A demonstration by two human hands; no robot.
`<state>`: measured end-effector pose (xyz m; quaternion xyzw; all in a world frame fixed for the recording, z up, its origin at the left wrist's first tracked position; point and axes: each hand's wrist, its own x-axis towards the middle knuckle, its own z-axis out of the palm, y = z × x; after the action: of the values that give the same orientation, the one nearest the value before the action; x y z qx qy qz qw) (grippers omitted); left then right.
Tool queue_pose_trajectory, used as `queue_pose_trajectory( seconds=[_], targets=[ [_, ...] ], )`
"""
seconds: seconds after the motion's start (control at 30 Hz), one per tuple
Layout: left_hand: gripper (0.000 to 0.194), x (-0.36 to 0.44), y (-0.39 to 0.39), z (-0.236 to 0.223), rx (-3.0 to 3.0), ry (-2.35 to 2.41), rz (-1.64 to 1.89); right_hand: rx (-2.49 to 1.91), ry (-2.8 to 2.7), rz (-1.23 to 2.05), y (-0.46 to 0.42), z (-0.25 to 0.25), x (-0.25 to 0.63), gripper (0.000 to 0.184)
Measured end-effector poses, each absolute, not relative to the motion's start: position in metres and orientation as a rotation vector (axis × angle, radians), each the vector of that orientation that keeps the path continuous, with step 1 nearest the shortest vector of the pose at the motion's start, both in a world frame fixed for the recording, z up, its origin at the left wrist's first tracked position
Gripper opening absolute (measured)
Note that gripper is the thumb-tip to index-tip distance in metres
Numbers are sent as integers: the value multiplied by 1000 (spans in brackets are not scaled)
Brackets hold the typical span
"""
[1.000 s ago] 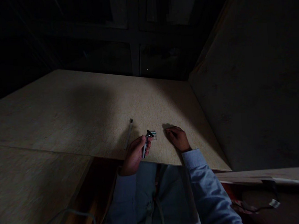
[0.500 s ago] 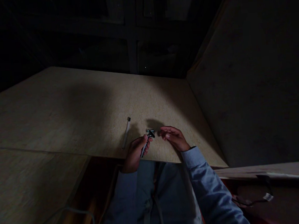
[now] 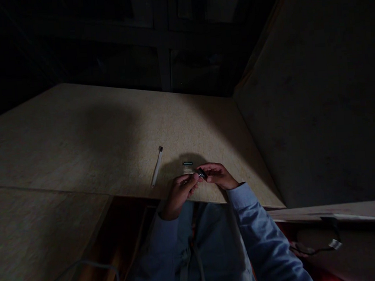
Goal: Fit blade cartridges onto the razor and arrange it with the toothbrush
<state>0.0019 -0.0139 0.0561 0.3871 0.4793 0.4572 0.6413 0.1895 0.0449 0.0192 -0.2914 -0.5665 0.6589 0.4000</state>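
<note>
My left hand (image 3: 180, 193) is closed on a razor, its handle mostly hidden by my fingers. The razor's dark, shiny head (image 3: 202, 173) points to the right and lies between the fingertips of both hands. My right hand (image 3: 219, 175) pinches this head with its thumb and fingers. Just beyond my hands, a small dark greenish bar (image 3: 187, 163) rests on the tabletop. To the left of them lies a toothbrush (image 3: 157, 166) with a pale handle and dark bristles, its head pointing away from me.
The pale, speckled tabletop (image 3: 115, 133) meets a dark upright panel (image 3: 321, 104) on the right. A grey cable (image 3: 83, 262) runs across the lower left. Below the table at right hangs a dark cord with a white tag (image 3: 335, 244). Dark window frames stand behind.
My left hand has moved right and turned the razor so its head points right. My right hand has closed from an open curl onto the razor's head.
</note>
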Motion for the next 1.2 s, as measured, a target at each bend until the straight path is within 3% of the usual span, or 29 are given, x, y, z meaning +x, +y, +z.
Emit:
queue_pose_trajectory(
  seconds=[0.23, 0.5, 0.7, 0.9, 1.2],
  targets=[
    [68, 7, -16, 65, 856, 1115, 1085, -819, -1375, 1600, 43, 21, 191, 35],
    [66, 6, -15, 57, 956, 1138, 1123, -728, -1368, 1677, 44, 23, 189, 51],
    [59, 1, -16, 58, 1090, 1144, 1093, -701, -1363, 1657, 44, 25, 188, 43],
    [57, -4, -18, 61, 1113, 1134, 1082, -717, -1411, 1644, 43, 27, 188, 48],
    [61, -9, -21, 66, 796, 1188, 1217, -751, -1453, 1619, 43, 27, 189, 41]
  ],
)
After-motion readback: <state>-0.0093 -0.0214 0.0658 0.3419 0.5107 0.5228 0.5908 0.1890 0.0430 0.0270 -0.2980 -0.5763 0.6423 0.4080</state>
